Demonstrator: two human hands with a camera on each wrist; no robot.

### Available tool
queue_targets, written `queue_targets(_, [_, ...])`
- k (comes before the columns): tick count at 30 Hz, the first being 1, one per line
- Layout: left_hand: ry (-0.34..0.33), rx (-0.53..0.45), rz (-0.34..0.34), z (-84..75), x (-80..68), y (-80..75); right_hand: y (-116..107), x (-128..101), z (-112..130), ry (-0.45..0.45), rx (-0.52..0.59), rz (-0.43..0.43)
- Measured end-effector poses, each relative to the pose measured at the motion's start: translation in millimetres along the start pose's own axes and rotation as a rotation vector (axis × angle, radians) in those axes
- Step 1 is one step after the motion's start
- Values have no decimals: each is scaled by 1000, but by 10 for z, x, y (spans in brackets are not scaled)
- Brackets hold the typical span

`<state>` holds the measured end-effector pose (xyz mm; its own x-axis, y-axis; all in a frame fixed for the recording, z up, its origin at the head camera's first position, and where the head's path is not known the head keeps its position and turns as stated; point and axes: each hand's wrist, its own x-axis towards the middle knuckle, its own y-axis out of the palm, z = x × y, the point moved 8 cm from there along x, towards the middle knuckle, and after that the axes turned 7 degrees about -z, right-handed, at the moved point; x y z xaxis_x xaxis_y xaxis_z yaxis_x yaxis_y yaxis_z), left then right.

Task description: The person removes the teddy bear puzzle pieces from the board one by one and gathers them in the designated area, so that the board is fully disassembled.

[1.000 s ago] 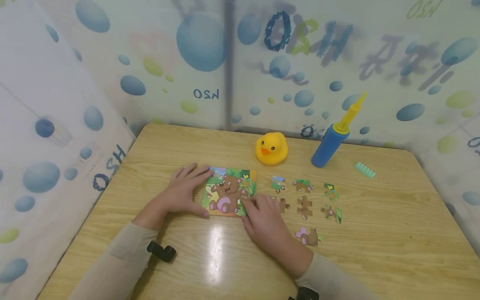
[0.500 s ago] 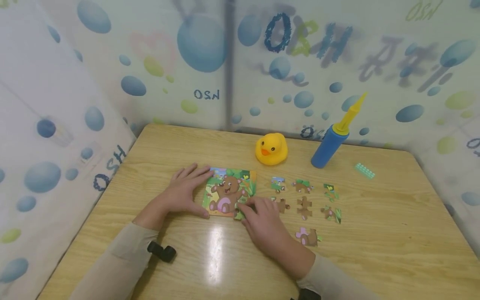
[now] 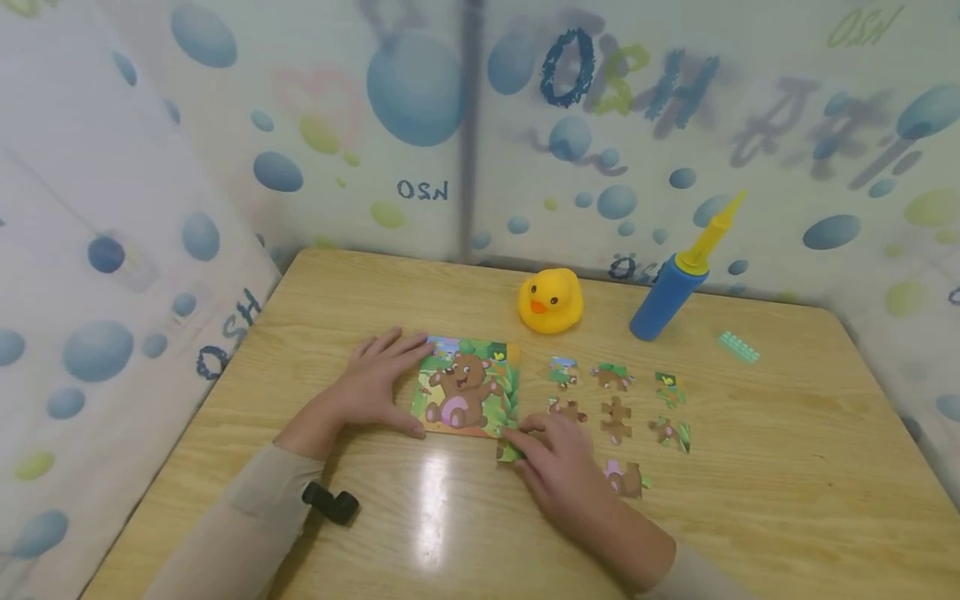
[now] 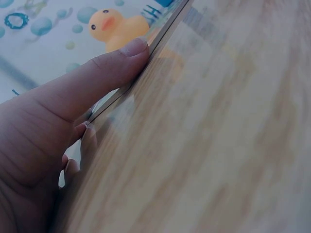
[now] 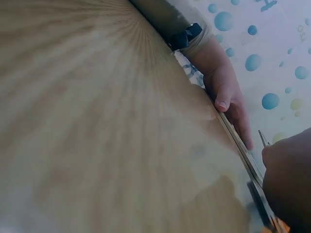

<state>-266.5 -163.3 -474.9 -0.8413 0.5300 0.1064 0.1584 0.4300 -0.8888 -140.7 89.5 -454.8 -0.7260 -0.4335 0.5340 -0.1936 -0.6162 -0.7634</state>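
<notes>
A bear picture puzzle board [image 3: 465, 390] lies flat on the wooden table. My left hand [image 3: 372, 385] rests at its left side with fingers spread, index fingertip at the top left corner and thumb along the bottom edge; the left wrist view shows the straight thumb [image 4: 102, 82] close up. At the board's lower right corner my right hand [image 3: 567, 467] pinches a small green puzzle piece [image 3: 507, 451] between thumb and fingers, its right part hidden under them. Several loose brown and green puzzle pieces [image 3: 617, 419] lie in rows right of the board, one of them [image 3: 627, 479] beside my right hand.
A yellow rubber duck [image 3: 551, 302] sits behind the board. To its right stands a blue hand pump [image 3: 670, 296] with a yellow nozzle, and farther right lies a mint toy brick [image 3: 739, 347]. A patterned wall backs the table [image 3: 360, 533].
My right hand has lifted the green piece off the board's lower right corner and drawn it right and toward me. The left hand stays put; the head view has shifted slightly.
</notes>
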Motion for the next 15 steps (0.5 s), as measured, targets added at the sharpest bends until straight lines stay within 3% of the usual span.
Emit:
queue_targets(6, [1, 0, -2, -16, -3, -14, -240, -207, -156, 1, -17, -71])
queue_targets(15, [0, 1, 1, -17, 0, -14, -649, -541, -459, 73, -12, -123])
